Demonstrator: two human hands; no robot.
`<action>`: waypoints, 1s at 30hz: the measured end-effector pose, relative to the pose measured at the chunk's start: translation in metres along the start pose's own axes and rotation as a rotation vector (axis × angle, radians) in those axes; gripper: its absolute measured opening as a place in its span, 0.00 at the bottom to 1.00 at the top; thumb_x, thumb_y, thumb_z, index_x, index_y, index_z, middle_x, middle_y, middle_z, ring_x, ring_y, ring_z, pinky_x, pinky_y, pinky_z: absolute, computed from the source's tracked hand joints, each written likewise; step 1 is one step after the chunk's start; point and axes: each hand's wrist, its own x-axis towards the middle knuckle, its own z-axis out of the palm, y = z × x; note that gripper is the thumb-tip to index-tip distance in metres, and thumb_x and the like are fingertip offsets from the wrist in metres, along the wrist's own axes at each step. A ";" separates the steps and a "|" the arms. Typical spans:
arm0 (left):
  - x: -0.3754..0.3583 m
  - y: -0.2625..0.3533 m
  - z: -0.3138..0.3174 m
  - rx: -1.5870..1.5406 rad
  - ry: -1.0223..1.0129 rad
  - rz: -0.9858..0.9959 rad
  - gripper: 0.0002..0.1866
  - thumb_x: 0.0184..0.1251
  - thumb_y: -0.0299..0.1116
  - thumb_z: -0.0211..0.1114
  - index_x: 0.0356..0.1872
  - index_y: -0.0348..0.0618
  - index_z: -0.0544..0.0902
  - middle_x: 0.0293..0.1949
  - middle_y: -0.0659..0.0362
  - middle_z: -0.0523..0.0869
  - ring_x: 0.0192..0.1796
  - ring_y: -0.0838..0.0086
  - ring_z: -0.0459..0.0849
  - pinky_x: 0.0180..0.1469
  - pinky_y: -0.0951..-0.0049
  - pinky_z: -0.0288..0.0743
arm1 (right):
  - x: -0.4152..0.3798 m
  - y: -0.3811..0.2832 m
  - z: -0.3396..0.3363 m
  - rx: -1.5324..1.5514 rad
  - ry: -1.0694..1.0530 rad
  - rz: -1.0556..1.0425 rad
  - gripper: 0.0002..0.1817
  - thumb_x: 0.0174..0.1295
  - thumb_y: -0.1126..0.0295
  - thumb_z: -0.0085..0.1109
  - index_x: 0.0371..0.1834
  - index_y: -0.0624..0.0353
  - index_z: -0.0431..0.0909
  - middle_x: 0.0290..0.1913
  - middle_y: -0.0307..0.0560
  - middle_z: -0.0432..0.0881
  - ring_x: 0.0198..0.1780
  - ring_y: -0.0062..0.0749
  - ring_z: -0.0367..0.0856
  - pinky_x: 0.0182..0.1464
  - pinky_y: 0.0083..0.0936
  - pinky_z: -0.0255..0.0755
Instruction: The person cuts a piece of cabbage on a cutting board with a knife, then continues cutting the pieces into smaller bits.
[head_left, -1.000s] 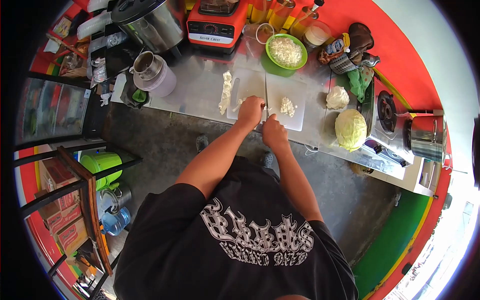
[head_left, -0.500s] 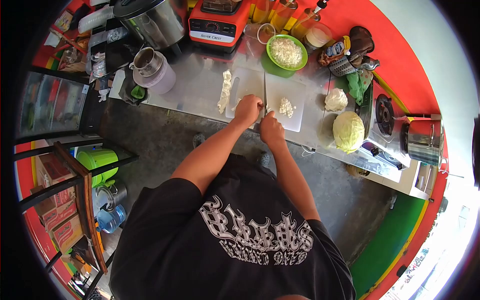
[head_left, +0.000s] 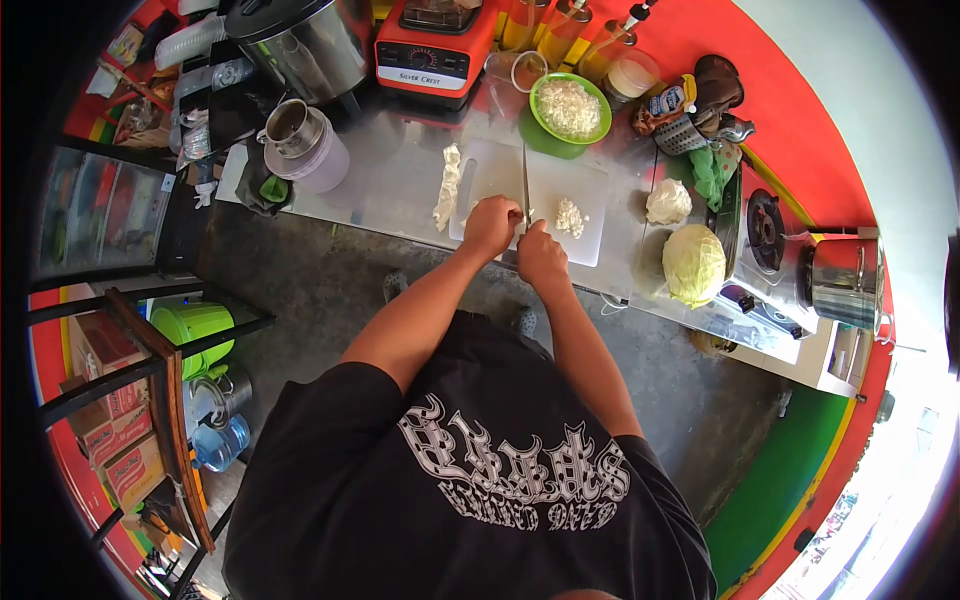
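My right hand (head_left: 542,256) is closed around the handle of a knife (head_left: 526,178), whose long blade points away from me over a white cutting board (head_left: 490,165). Just left of the blade, my left hand (head_left: 492,226) has its fingers drawn together at the board's near edge; what they hold is hidden. Small pale chopped pieces (head_left: 571,217) lie in a heap on the board, right of the knife. Beyond the board, a green bowl (head_left: 607,112) holds more pale chopped bits (head_left: 568,106). A crumpled whitish strip (head_left: 447,187) lies along the board's left side.
To the right are a whole cabbage (head_left: 694,264), a smaller whitish ball-shaped item (head_left: 668,202) and a gas stove (head_left: 765,235) with a steel pot (head_left: 846,280). A red blender base (head_left: 425,58) and bottles (head_left: 562,35) stand behind. A lidded bucket (head_left: 322,165) is at left.
The knife and both hands have shifted only slightly at the board. The left fingers stay beside the blade, and the heap of pieces looks the same.
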 end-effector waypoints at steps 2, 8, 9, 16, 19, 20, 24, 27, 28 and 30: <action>0.000 -0.001 0.000 -0.010 -0.006 -0.018 0.03 0.59 0.26 0.70 0.33 0.41 0.90 0.34 0.49 0.88 0.40 0.54 0.88 0.46 0.57 0.81 | -0.003 -0.001 0.005 -0.001 -0.007 0.013 0.18 0.77 0.60 0.51 0.53 0.66 0.64 0.50 0.72 0.86 0.56 0.66 0.85 0.58 0.53 0.79; -0.001 -0.003 0.001 -0.026 0.018 0.005 0.04 0.60 0.27 0.70 0.34 0.41 0.90 0.35 0.49 0.88 0.40 0.53 0.88 0.46 0.57 0.81 | 0.006 -0.003 0.007 -0.027 0.020 0.001 0.17 0.76 0.62 0.52 0.54 0.66 0.64 0.52 0.70 0.86 0.56 0.62 0.86 0.59 0.49 0.80; -0.003 -0.004 0.000 -0.023 0.030 0.044 0.04 0.60 0.27 0.70 0.34 0.41 0.90 0.35 0.49 0.88 0.40 0.53 0.88 0.46 0.57 0.81 | 0.007 -0.003 0.003 -0.028 0.014 -0.021 0.19 0.78 0.59 0.51 0.54 0.66 0.64 0.53 0.71 0.86 0.58 0.65 0.85 0.60 0.52 0.78; -0.003 -0.002 0.003 -0.016 0.032 -0.044 0.04 0.60 0.27 0.70 0.34 0.41 0.89 0.34 0.49 0.87 0.40 0.54 0.88 0.46 0.57 0.80 | -0.008 -0.007 0.007 -0.007 -0.029 0.041 0.19 0.78 0.58 0.51 0.54 0.65 0.64 0.53 0.70 0.86 0.58 0.65 0.85 0.61 0.52 0.77; -0.003 -0.006 0.004 -0.009 0.029 -0.009 0.04 0.60 0.26 0.70 0.34 0.39 0.89 0.34 0.49 0.87 0.40 0.54 0.88 0.45 0.57 0.80 | -0.005 -0.007 0.007 0.042 -0.017 0.058 0.19 0.78 0.58 0.51 0.55 0.65 0.65 0.54 0.70 0.85 0.59 0.65 0.84 0.61 0.51 0.78; -0.004 -0.008 0.004 -0.023 0.037 0.024 0.04 0.60 0.26 0.70 0.35 0.39 0.89 0.34 0.49 0.87 0.40 0.53 0.88 0.45 0.57 0.80 | 0.000 -0.007 0.003 -0.011 -0.023 0.029 0.20 0.78 0.58 0.52 0.56 0.65 0.65 0.54 0.69 0.86 0.59 0.64 0.84 0.61 0.51 0.78; -0.003 -0.007 0.000 -0.067 0.032 0.036 0.05 0.59 0.26 0.70 0.35 0.39 0.90 0.35 0.48 0.88 0.40 0.53 0.87 0.45 0.57 0.80 | 0.003 -0.011 -0.001 -0.057 -0.032 0.040 0.20 0.76 0.60 0.54 0.57 0.66 0.64 0.54 0.69 0.86 0.59 0.63 0.85 0.61 0.51 0.78; -0.005 -0.006 0.001 -0.044 0.035 0.012 0.05 0.60 0.27 0.70 0.36 0.39 0.90 0.35 0.48 0.88 0.40 0.53 0.87 0.45 0.57 0.80 | -0.007 -0.016 0.006 -0.047 -0.038 0.058 0.19 0.76 0.61 0.54 0.57 0.66 0.65 0.55 0.69 0.85 0.60 0.61 0.85 0.62 0.50 0.78; -0.004 -0.006 0.001 -0.041 0.035 0.008 0.05 0.60 0.27 0.70 0.36 0.39 0.90 0.35 0.48 0.88 0.40 0.52 0.87 0.45 0.57 0.80 | -0.006 -0.017 0.006 -0.033 -0.046 0.090 0.19 0.76 0.61 0.54 0.57 0.66 0.65 0.56 0.69 0.85 0.61 0.61 0.84 0.62 0.49 0.78; -0.003 -0.008 0.000 -0.052 0.036 0.031 0.05 0.60 0.26 0.69 0.36 0.40 0.90 0.35 0.48 0.87 0.40 0.51 0.87 0.45 0.56 0.79 | -0.003 -0.016 0.006 -0.041 -0.047 0.077 0.19 0.76 0.60 0.53 0.57 0.66 0.65 0.56 0.69 0.85 0.61 0.61 0.84 0.62 0.50 0.78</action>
